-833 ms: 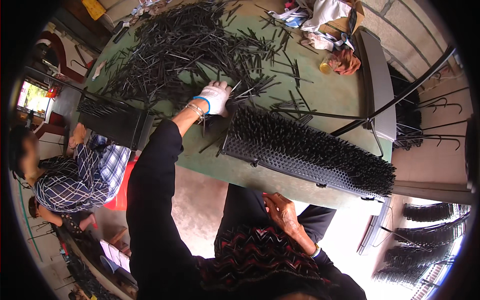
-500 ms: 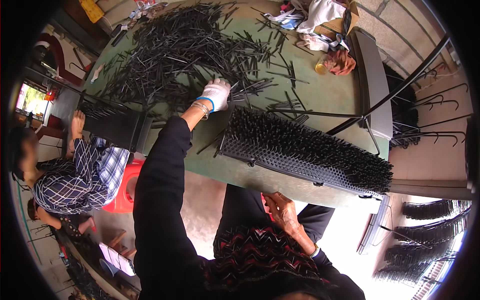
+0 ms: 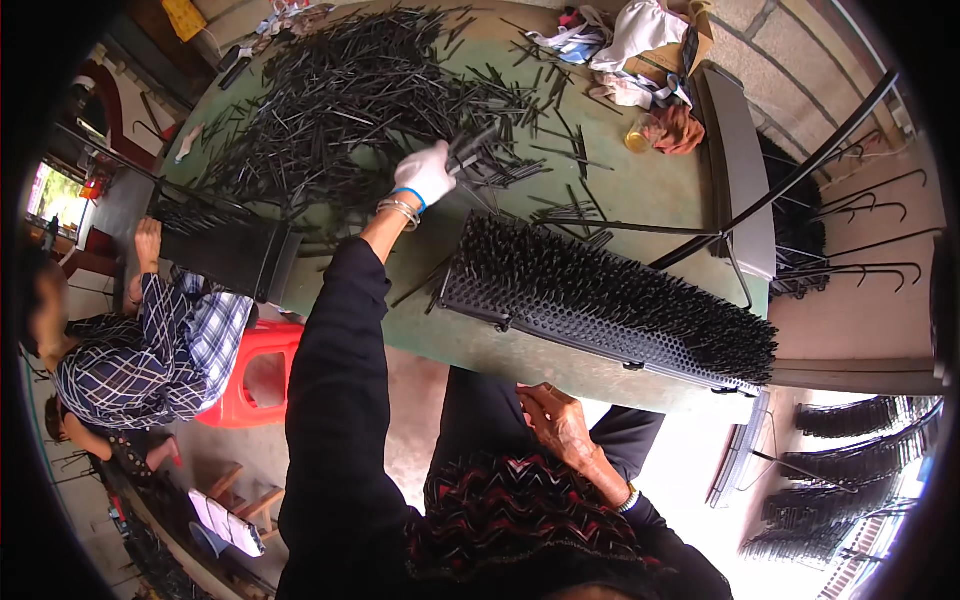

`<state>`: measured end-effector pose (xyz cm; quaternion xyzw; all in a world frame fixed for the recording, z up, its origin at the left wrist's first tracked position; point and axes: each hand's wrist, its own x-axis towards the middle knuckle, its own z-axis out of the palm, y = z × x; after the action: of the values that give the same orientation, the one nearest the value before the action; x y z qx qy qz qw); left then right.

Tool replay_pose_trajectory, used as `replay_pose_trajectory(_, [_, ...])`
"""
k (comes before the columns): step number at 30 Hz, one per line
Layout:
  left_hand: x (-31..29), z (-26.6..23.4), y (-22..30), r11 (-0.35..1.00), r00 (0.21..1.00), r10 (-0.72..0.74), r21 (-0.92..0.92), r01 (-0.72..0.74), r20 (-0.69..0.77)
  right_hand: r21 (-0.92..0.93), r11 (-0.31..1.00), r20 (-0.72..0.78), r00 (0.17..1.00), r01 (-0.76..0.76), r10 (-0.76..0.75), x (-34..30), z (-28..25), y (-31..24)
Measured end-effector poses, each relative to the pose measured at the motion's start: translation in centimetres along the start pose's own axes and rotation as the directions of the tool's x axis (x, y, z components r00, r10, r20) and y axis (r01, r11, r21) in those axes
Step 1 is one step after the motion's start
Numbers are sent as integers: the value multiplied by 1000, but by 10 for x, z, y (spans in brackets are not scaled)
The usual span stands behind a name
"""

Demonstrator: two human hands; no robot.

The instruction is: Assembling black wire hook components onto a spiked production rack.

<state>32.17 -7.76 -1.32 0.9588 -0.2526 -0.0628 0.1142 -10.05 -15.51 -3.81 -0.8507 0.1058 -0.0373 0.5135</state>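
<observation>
My left hand, in a white glove with a blue cuff, is closed on a few thin black sticks, blurred by motion. It is over the near edge of a large tangled pile of black sticks on the green table. To its right lies a long black perforated rack, its holes densely filled with upright black sticks toward the far side; bare holes show along the near side. Below the table edge, over my lap, my bare right hand has its fingers curled together; whether anything is in them is hidden.
A black metal stand crosses the table's right side. Cloths and a small yellowish jar lie at the back right. At left a person works at another black rack. A red stool stands nearby.
My left hand has shifted slightly left and nearer, and sticks now stick out from its fingers. My right hand has hardly moved. The view has shifted slightly.
</observation>
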Motion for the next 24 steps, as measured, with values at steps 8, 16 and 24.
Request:
replay_pose_trajectory(8, [20,-24,-38,368,892,-410,-929,-29,-190,22,947,-6,947,321,-321,85,-12,-77])
replay_pose_trajectory(16, [-20,21,-56,114,854,-345,-921,-373,-389,-355,822,-139,844,445,-517,230,26,-124])
replay_pose_trajectory(24, [-35,23,-38,75,860,-349,-926,-370,-372,-594,800,225,972,82,67,299,58,-112])
